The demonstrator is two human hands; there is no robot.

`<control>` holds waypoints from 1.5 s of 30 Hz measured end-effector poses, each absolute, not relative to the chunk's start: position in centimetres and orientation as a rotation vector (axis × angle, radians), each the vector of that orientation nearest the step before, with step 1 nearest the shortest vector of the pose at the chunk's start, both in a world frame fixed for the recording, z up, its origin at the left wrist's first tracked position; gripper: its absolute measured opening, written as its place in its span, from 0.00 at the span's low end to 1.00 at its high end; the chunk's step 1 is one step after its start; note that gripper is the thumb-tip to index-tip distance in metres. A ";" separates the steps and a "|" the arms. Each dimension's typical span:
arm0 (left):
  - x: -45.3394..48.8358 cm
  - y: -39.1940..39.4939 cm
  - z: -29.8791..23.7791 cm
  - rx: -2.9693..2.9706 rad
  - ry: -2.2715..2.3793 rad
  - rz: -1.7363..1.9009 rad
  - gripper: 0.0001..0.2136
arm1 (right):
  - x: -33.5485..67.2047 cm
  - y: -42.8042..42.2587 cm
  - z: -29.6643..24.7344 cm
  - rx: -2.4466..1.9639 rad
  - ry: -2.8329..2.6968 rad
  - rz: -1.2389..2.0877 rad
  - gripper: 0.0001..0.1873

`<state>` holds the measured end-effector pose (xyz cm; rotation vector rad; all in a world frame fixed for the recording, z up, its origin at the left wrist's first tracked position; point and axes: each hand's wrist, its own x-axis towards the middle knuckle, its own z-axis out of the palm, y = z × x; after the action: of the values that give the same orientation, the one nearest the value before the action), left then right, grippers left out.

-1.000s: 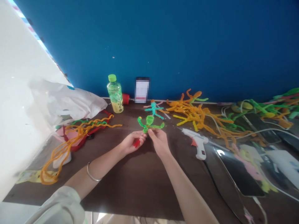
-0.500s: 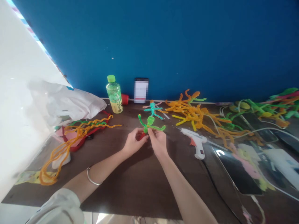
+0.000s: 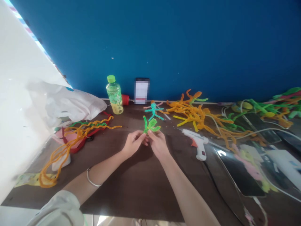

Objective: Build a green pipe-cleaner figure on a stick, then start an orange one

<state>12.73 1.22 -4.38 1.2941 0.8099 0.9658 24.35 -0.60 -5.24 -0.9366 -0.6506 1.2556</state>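
Both hands meet over the middle of the dark wooden table (image 3: 131, 185). My left hand (image 3: 133, 142) and my right hand (image 3: 158, 143) pinch the lower end of a small green pipe-cleaner figure (image 3: 151, 124), which stands up above the fingertips with its short arms bent. The fingers of both hands are closed around its stem. A silver bracelet (image 3: 90, 179) sits on my left wrist. Just beyond the figure lies a teal pipe-cleaner figure (image 3: 154, 110).
A white glue gun (image 3: 198, 145) lies right of my hands. Orange pipe-cleaner figures (image 3: 195, 114) are heaped behind it. Long orange and red pipe cleaners (image 3: 75, 135) and a white plastic bag (image 3: 68, 103) lie left. A green-capped bottle (image 3: 114, 94) stands by the blue wall. Phones and cables (image 3: 237, 169) lie right.
The green figure's arms, spread wide before, are now folded in closer and the figure has turned. The red piece seen in my left hand is hidden now.
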 end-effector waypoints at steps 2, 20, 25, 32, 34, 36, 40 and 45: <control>12.6 1.4 -4.2 1.288 0.745 0.907 0.15 | 24.5 -0.6 -5.1 -0.898 -0.664 1.323 0.11; 12.2 2.0 -5.0 1.146 0.666 0.760 0.17 | 24.9 -0.7 -4.8 -0.938 -0.726 1.322 0.11; 12.1 2.2 -4.9 0.990 0.582 0.643 0.15 | 24.9 -0.8 -4.7 -0.955 -0.733 1.284 0.10; 12.1 2.5 -4.9 0.916 0.490 0.632 0.13 | 24.5 -0.7 -4.7 -0.896 -0.690 1.325 0.09; 12.2 2.4 -4.8 0.920 0.491 0.675 0.12 | 24.5 -0.6 -4.6 -0.908 -0.663 1.327 0.08; 12.3 2.3 -4.6 0.933 0.491 0.705 0.12 | 24.4 -0.6 -4.4 -0.910 -0.638 1.330 0.07; 12.3 2.2 -4.5 0.993 0.523 0.727 0.13 | 24.4 -0.7 -4.2 -0.886 -0.639 1.343 0.07; 12.4 2.2 -4.8 1.067 0.591 0.735 0.15 | 24.2 -0.9 -4.2 -0.857 -0.599 1.353 0.05</control>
<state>12.37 2.24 -4.76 1.0667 0.5910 0.7349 24.23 -0.88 -4.22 -0.8570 -0.5988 1.3529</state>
